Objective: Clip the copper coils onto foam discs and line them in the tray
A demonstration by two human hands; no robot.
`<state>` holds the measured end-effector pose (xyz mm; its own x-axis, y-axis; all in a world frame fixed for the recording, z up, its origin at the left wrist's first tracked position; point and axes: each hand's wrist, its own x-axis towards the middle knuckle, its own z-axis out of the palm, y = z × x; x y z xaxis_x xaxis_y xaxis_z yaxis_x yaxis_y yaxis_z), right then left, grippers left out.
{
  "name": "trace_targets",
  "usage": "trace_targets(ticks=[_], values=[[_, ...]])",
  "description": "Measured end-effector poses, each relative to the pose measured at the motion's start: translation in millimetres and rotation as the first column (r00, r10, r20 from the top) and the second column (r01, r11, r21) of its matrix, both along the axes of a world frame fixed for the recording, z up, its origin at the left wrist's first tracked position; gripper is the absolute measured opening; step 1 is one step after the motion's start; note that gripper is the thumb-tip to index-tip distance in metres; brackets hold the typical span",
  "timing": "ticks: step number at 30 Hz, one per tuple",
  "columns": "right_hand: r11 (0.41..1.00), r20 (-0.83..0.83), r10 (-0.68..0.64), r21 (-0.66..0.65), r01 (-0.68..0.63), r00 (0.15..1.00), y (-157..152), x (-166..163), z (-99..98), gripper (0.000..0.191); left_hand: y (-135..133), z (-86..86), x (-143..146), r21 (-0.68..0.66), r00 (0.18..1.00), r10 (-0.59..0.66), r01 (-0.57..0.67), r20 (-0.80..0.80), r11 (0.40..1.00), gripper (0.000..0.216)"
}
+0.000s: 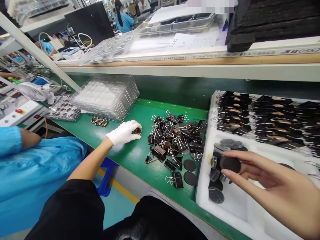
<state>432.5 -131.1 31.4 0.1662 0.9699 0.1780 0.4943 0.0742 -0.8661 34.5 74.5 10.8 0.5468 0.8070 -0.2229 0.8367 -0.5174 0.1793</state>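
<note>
My left hand, in a white glove, has its fingers closed round a gold-rimmed round part at the green bench top. Several similar gold-rimmed parts lie in a short row beyond it. My bare right hand pinches a black disc between thumb and fingers, above a white foam tray. Loose dark discs lie in the tray beneath and beside that hand. Between my hands is a heap of black binder clips, with two black discs near it.
Rows of binder clips clamped on parts fill the tray's far section. Stacked clear plastic trays stand at the back left. A shelf edge overhangs the bench. A person in blue sits close on the left, near a white fan.
</note>
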Motion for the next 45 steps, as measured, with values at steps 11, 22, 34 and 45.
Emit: trace_targets(ticks=[11, 22, 34, 45], values=[[0.992, -0.603, -0.126, -0.099, 0.083, 0.788, 21, -25, -8.2, 0.034, -4, 22.4, 28, -0.151, 0.987, 0.108, -0.090, 0.118, 0.984, 0.035], [0.664, 0.423, -0.117, 0.706, -0.246, 0.898, 18, -23, -11.2, 0.058, -58, 63.7, 175, -0.774, 0.667, 0.426, 0.393, 0.611, 0.496, 0.040], [0.798, 0.197, 0.093, 0.572, -0.192, 0.976, 23, -16, -30.2, 0.060, -55, 57.0, 199, -0.569, 0.755, 0.026, 0.470, 0.655, 0.675, 0.041], [0.987, -0.627, -0.047, -0.151, -0.062, 0.777, 24, -17, -15.5, 0.016, -27, 94.7, 163, -0.072, 0.918, -0.369, 0.382, 0.148, 0.921, 0.036]])
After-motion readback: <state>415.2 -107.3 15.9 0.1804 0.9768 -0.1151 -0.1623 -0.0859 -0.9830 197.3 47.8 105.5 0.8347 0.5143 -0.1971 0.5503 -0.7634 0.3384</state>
